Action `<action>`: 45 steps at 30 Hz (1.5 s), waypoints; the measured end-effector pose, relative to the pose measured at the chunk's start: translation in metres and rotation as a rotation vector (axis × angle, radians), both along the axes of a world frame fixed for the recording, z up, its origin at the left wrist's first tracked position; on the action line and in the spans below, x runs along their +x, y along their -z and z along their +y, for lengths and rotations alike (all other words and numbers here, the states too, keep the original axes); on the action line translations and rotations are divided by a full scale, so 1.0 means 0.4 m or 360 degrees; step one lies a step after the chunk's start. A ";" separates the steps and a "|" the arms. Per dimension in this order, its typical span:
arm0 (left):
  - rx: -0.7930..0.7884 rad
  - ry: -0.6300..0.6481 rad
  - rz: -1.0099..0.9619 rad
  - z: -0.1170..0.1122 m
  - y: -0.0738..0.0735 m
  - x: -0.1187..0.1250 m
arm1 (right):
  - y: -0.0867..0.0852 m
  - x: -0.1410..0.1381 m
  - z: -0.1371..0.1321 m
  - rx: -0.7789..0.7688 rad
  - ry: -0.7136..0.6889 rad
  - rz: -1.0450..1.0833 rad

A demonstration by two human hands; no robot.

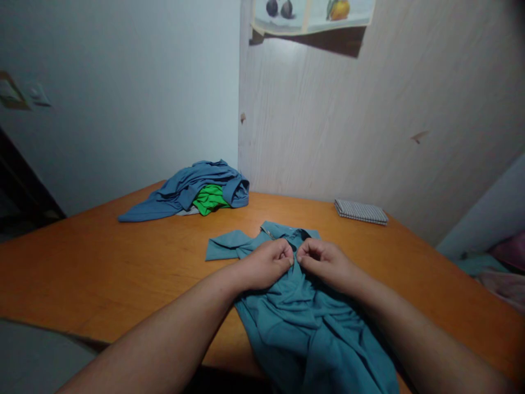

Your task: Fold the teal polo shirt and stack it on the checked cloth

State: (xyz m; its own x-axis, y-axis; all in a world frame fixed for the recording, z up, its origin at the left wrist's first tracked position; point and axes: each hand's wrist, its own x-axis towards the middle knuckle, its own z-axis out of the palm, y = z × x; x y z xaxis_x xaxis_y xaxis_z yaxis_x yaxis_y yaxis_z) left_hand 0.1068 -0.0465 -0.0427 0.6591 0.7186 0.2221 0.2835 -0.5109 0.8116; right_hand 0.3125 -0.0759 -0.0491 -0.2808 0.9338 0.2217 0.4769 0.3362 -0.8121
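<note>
A teal collared shirt (303, 323) lies rumpled on the wooden table, its lower part hanging over the near edge. The collar points away from me, and one sleeve (227, 244) stretches out to the left. Just below the collar, my left hand (268, 264) is closed, pinching the shirt's front. My right hand (326, 261) pinches the fabric too, close beside the left, thumb against fingers. Between the two hands the cloth is drawn into folds. Whether a button sits between the fingertips cannot be made out. The other sleeve is hidden.
At the back left of the orange-brown table (135, 268) sits a heap of blue clothing (180, 189) with a bright green cloth (211, 199) tucked in it. A folded striped cloth (361, 212) lies at the back right. Walls border the table's far side.
</note>
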 end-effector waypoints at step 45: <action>-0.0854 -0.0311 -0.0625 -0.006 0.002 0.028 | -0.004 -0.042 -0.022 0.0120 0.0137 -0.0160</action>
State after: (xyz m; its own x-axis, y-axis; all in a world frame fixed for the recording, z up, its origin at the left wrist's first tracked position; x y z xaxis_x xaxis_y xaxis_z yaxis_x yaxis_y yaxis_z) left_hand 0.1179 -0.0491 -0.0435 0.4499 0.8931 -0.0018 -0.0372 0.0207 0.9991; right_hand 0.2957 -0.0846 -0.0475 -0.2244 0.9372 0.2669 0.5845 0.3486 -0.7327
